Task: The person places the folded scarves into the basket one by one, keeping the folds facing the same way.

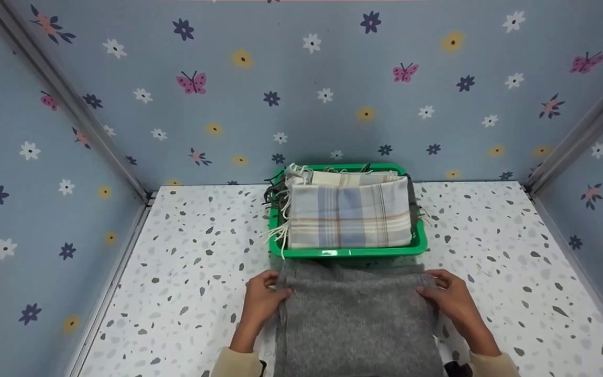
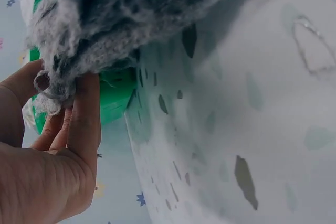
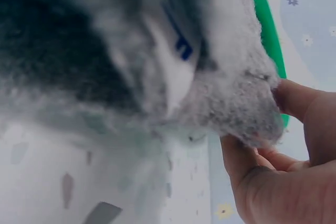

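Observation:
A grey knitted cloth [image 1: 356, 319] lies on the speckled white table [image 1: 191, 272], reaching from the near edge up to a green basket [image 1: 348, 252]. My left hand [image 1: 262, 298] pinches its far left corner, thumb on top and fingers beneath, as the left wrist view shows on the grey cloth [image 2: 105, 19]. My right hand [image 1: 450, 296] pinches the far right corner of the grey cloth [image 3: 231, 98] the same way. A white label with blue print [image 3: 178, 61] shows on the cloth in the right wrist view. The basket holds folded plaid cloths [image 1: 349, 217] with fringes hanging over its left rim.
Blue walls with flower and butterfly prints [image 1: 301, 89] close in the table at the back and on both sides. The green basket [image 2: 113, 95] stands just beyond the hands, against the back wall. Bare tabletop lies to the left and to the right [image 1: 511, 246] of the basket.

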Demonstrator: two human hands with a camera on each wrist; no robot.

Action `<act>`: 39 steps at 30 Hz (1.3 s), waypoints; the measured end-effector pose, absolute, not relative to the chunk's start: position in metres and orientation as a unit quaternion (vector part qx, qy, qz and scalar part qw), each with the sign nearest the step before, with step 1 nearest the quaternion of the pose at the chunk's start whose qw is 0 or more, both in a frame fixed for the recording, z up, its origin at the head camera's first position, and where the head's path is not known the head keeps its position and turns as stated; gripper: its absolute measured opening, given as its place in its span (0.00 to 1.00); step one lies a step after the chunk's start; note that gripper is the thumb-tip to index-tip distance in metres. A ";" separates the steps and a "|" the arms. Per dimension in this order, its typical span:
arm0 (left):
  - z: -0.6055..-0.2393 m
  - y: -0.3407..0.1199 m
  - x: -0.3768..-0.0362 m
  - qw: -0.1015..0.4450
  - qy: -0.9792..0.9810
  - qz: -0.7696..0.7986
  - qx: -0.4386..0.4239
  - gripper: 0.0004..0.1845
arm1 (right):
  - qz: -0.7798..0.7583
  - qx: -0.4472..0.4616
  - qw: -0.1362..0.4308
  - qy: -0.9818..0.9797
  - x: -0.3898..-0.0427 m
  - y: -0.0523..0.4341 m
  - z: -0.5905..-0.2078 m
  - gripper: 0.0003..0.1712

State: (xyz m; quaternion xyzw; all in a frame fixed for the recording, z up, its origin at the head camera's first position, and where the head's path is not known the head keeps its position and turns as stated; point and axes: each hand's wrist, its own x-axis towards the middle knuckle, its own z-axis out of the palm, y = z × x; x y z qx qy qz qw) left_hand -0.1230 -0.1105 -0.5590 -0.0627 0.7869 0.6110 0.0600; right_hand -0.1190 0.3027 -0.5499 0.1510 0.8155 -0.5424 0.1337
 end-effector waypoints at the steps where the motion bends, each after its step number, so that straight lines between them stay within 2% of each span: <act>1: -0.558 -0.111 -0.122 0.060 0.783 0.616 -0.061 0.23 | -0.543 0.149 0.135 0.815 -0.118 0.303 -0.548 0.35; 19: -0.526 -0.115 -0.112 0.070 0.764 0.640 -0.042 0.20 | -0.527 0.119 0.142 0.830 -0.107 0.313 -0.509 0.36; 33: -0.505 -0.115 -0.109 0.085 0.728 0.679 -0.030 0.20 | -0.524 0.104 0.117 0.837 -0.105 0.318 -0.486 0.36; 39: -0.499 -0.114 -0.109 0.066 0.727 0.683 -0.029 0.20 | -0.523 0.097 0.100 0.841 -0.102 0.319 -0.479 0.37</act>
